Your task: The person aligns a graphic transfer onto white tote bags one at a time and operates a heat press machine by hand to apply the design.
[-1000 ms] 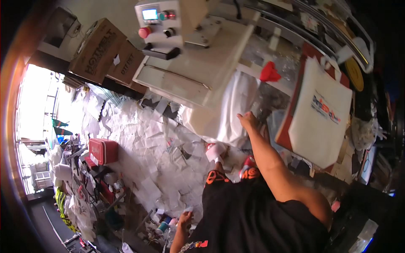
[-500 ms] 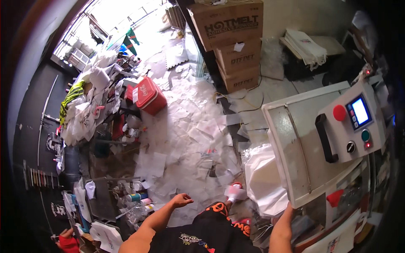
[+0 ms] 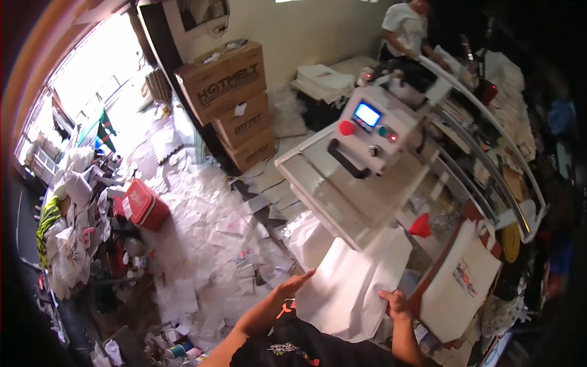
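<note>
A plain white cloth bag (image 3: pixel 354 287) is stretched out in front of my body, creased along its length. My left hand (image 3: pixel 295 285) holds its left edge, with the fingers partly hidden by the cloth. At the right edge, my right hand (image 3: pixel 395 303) grips it with the thumb on top. Just beyond the bag is the pale heat press plate (image 3: pixel 333 183), with a control box (image 3: pixel 373 131) and black handle (image 3: pixel 347 160). To the right, a white bag with a small printed design (image 3: pixel 458 281) lies flat on a red-edged platen.
More white bags (image 3: pixel 309 238) lie under the plate's left side. A red funnel-like piece (image 3: pixel 420 226) sits beside it. Brown cartons (image 3: pixel 226 92) are stacked ahead, and a red cooler (image 3: pixel 145 205) stands left. Loose sheets cover the floor (image 3: pixel 202 244). Another person (image 3: pixel 405 30) is at the far right.
The view has swung right. My right hand, earlier by the bags beneath the press, now holds a white bag in front of me. My left hand, earlier empty, has come to its edge.
</note>
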Available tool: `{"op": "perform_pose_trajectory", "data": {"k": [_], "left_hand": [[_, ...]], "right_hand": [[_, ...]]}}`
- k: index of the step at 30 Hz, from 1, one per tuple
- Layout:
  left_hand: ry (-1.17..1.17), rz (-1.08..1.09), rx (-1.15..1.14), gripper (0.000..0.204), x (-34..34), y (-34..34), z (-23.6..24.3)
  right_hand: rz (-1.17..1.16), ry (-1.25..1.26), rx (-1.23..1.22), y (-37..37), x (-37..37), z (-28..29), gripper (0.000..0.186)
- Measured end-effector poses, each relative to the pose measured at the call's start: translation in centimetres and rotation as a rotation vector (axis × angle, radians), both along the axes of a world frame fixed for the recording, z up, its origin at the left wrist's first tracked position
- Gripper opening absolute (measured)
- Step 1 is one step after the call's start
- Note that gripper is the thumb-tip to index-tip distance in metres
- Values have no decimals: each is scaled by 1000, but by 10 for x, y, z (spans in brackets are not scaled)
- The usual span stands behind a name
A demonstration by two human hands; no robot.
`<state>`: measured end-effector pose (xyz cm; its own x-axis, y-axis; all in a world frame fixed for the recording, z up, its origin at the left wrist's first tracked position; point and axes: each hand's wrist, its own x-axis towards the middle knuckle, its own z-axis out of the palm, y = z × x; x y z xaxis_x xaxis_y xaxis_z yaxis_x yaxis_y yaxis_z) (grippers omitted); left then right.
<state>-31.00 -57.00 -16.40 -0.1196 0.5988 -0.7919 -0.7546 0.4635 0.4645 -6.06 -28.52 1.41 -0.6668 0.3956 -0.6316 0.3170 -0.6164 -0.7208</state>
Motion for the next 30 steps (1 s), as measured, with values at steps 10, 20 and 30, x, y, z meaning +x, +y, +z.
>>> {"op": "perform_pose_trajectory", "data": {"k": [10, 20, 30], "left_hand": [[934, -571, -36, 70, 155, 46, 148], [810, -365, 175, 51, 248, 128, 212], [1649, -234, 290, 36, 271, 166, 341]], "right_hand": [[-20, 243, 921, -36, 108, 83, 68], [-37, 460, 1026, -30, 229, 186, 44], [-525, -268, 1336, 29, 310, 148, 42]]}}
